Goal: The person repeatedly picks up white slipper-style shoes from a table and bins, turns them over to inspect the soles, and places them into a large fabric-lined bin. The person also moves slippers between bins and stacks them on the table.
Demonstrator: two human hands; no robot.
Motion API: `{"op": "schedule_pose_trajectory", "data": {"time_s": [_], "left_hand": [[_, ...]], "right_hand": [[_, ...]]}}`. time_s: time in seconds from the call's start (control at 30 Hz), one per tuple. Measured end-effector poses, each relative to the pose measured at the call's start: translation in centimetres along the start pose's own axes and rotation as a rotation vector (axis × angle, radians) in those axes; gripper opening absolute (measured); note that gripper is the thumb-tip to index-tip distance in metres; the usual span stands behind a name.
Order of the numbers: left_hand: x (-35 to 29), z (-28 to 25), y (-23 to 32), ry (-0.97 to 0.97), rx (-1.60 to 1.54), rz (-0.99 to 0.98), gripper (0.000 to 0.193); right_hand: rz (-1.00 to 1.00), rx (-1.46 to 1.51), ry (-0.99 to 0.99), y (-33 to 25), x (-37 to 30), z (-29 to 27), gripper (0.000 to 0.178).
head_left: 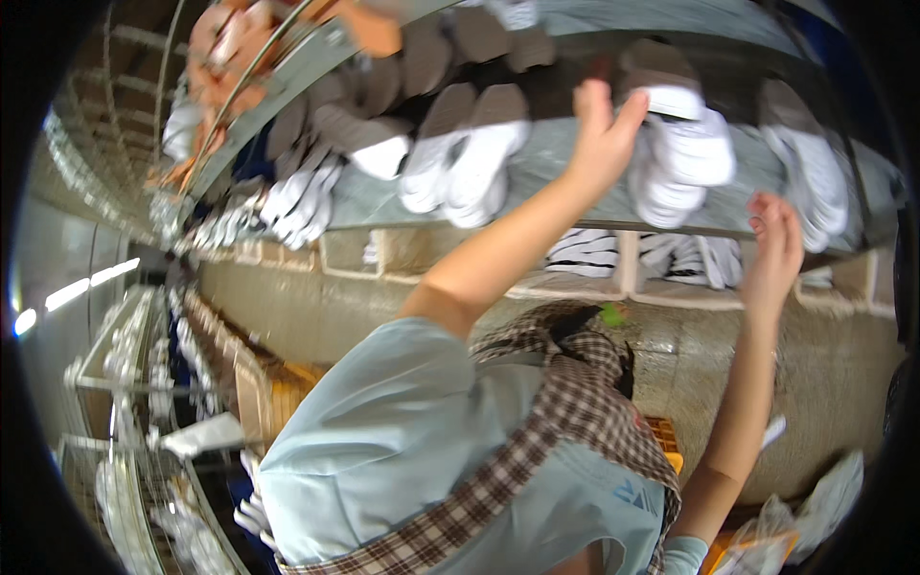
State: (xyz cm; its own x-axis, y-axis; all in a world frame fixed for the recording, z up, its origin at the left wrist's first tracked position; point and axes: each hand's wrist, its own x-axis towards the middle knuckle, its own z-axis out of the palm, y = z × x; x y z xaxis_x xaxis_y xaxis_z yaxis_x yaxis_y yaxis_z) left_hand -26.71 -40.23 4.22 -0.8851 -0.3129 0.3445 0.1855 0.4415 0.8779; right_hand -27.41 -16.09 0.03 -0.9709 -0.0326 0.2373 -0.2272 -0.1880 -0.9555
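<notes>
My left hand (606, 134) reaches up to a stack of white slipper-like shoe pieces (682, 149) on a grey shelf. Its thumb lies against the left edge of the topmost piece (661, 81), which has a grey-brown sole area; the fingers are stretched and blurred at the tips. My right hand (778, 240) hangs in front of the shelf, fingers loosely bent and apart, with nothing visible in them. Nearest to it is another stack of white shoe pieces (810, 177) at the right. A pair of such stacks (470, 158) stands left of my left forearm.
The curved grey shelf (565, 144) carries more shoe pieces toward the left. Beneath it, pale bins (628, 264) hold black-and-white striped pieces. Wire racks (125, 383) with white items stand at the far left. An orange crate (767, 551) with clear plastic bags is at the lower right.
</notes>
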Motion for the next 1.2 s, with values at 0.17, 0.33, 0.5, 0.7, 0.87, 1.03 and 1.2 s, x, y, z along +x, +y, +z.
{"op": "schedule_pose_trajectory", "data": {"time_s": [0.17,0.33,0.5,0.7,0.87,1.03,1.2], "left_hand": [[-8.5,3.6,3.8,-0.079,-0.185,1.046,0.063],[-15.8,11.7,3.1,-1.183,0.006,0.915,0.051],[-19.1,20.3,-2.5,-1.599,0.169,0.386,0.05],[-20.2,31.5,-12.1,-1.894,0.327,0.156,0.044],[-20.1,39.2,-18.6,-1.934,0.63,0.073,0.039],[-19.3,43.7,-21.1,-1.976,0.65,-0.173,0.033],[-18.6,47.6,-21.2,-1.949,0.766,-0.093,0.03]], "right_hand": [[-0.582,-0.612,-0.15,5.6,-8.8,-5.4,0.004],[0.057,-0.92,-0.715,15.1,-15.6,-9.0,0.023],[0.588,-1.124,-0.704,20.0,-20.6,-15.9,0.025],[1.146,-0.793,-0.141,24.1,-24.1,-25.2,0.039],[1.41,-0.577,0.481,25.0,-29.9,-33.0,0.042],[1.33,-0.549,0.743,27.2,-33.5,-40.6,0.032],[1.32,-0.528,0.89,35.0,-38.5,-51.5,0.027]]}}
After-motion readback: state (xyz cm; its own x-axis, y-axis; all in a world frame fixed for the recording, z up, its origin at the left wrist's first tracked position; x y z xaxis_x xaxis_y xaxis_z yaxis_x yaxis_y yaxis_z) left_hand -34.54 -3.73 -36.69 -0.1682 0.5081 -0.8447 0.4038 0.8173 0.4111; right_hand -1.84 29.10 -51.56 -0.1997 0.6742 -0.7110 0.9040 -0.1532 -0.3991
